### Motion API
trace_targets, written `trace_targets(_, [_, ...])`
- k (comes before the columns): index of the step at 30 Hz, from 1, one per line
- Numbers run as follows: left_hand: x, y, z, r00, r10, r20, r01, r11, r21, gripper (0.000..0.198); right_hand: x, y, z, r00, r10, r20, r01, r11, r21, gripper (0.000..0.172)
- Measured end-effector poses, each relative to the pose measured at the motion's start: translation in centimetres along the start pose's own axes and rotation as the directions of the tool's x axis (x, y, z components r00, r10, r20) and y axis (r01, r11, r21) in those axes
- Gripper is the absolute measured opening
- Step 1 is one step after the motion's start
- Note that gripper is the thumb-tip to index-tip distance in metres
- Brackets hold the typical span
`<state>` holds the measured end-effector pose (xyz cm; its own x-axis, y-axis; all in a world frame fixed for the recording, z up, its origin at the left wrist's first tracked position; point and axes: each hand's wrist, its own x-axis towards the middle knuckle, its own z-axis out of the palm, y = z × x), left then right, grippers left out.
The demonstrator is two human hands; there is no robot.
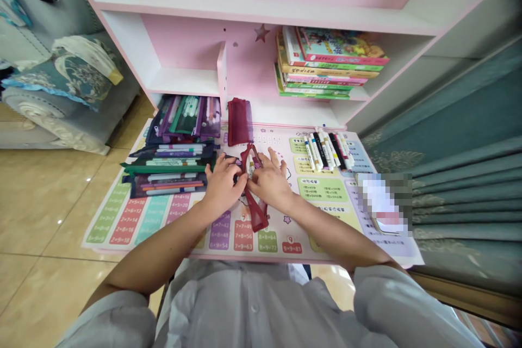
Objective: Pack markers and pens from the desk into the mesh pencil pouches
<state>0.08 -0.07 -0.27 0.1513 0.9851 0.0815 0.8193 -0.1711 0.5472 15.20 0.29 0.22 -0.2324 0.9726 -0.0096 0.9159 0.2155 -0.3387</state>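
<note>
A dark red mesh pencil pouch (258, 213) lies unzipped on the desk in front of me, with its mouth spread apart. A few white markers (250, 164) show inside the opening. My left hand (223, 180) pinches the pouch's left edge, thumb against the mesh. On the other side my right hand (272, 180) grips the right edge, its thumb at the opening and some fingers raised. Part of the pouch is hidden under both hands. Just behind it lies a second red mesh pouch (240, 122), flat.
Filled mesh pouches (167, 174) are stacked at the left, with more pouches (187, 114) behind them. Several loose markers (328, 151) lie in a row at the right. A phone (383, 204) rests near the right edge. Books (326, 65) sit on the pink shelf (253, 8).
</note>
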Motion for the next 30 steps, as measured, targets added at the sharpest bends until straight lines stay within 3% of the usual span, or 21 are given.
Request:
trace_targets(8, [0.0, 0.0, -0.1, 1.000, -0.006, 0.006, 0.006, 1.000, -0.001, 0.012, 0.2, 0.5, -0.5, 1.000, -0.015, -0.025, 0.017, 0.997, 0.076, 0.020])
trace_targets(11, [0.1, 0.0, -0.2, 1.000, -0.010, 0.017, 0.009, 1.000, 0.007, 0.012, 0.6, 1.7, -1.7, 0.994, -0.089, -0.063, 0.096, 0.989, 0.110, 0.014])
trace_targets(15, [0.1, -0.1, -0.2, 1.000, 0.014, 0.019, -0.015, 1.000, 0.016, 0.016, 1.3, 4.0, -3.5, 0.971, -0.233, 0.045, 0.231, 0.971, 0.058, 0.033])
trace_targets(18, [0.1, 0.0, -0.3, 0.999, 0.018, 0.029, -0.018, 1.000, 0.002, 0.020, 1.6, 5.4, -3.9, 0.957, -0.259, 0.134, 0.262, 0.965, -0.007, 0.047])
trace_targets(21, [0.0, 0.1, -0.4, 0.999, 0.023, 0.035, -0.023, 1.000, -0.011, 0.021, 1.7, 6.0, -3.5, 0.952, -0.278, 0.132, 0.286, 0.957, -0.050, 0.054])
trace_targets(25, [0.1, 0.2, -0.4, 0.999, 0.010, 0.041, -0.010, 1.000, 0.005, 0.020, 1.9, 5.4, -3.0, 0.932, -0.357, 0.064, 0.360, 0.931, -0.058, 0.037])
trace_targets(30, [0.1, 0.1, -0.6, 0.998, 0.037, 0.054, -0.039, 0.998, 0.043, 0.018, 1.6, 4.3, -3.2, 0.845, -0.532, 0.055, 0.534, 0.844, -0.056, 0.026])
